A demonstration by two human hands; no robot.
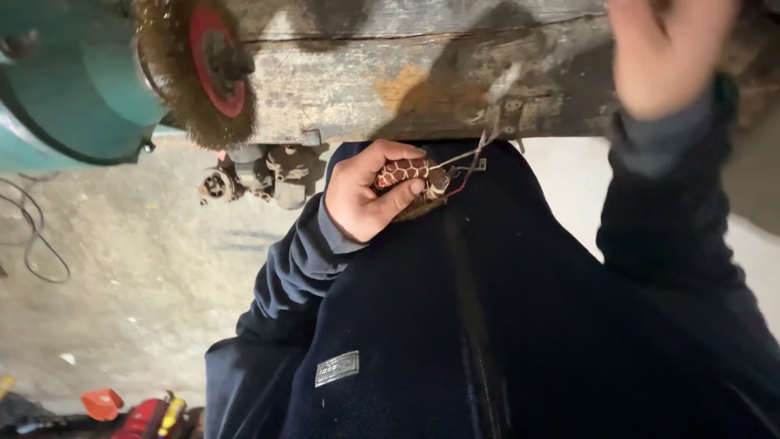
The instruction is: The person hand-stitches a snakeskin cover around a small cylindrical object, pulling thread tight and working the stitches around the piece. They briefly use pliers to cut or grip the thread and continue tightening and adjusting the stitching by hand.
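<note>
Head view looked straight down the person's dark navy jacket (pixel 487 325) toward a worn grey wooden workbench (pixel 422 73). Left hand (pixel 370 191) was bent in close to the chest just below the bench edge, its sleeve folded at the elbow. Its fingers were curled tight around a small red-and-cream wound coil bundle (pixel 410 175), the thumb pressed along the side, with thin wire leads (pixel 467 158) running from the bundle up to the bench edge. Right hand (pixel 666 49) was raised over the bench at the upper right, blurred; whether it was spread or closed on anything could not be told.

At the bench's left end sat a teal bench grinder body (pixel 73 81) carrying a brass wire brush wheel with a red hub (pixel 207 65), near the left hand but apart from it. Beneath the wheel hung a cluster of grey metal fittings (pixel 260 175). On the concrete floor (pixel 146 268) lay a black cable (pixel 32 236) and, at the bottom, red and yellow tools (pixel 138 410).
</note>
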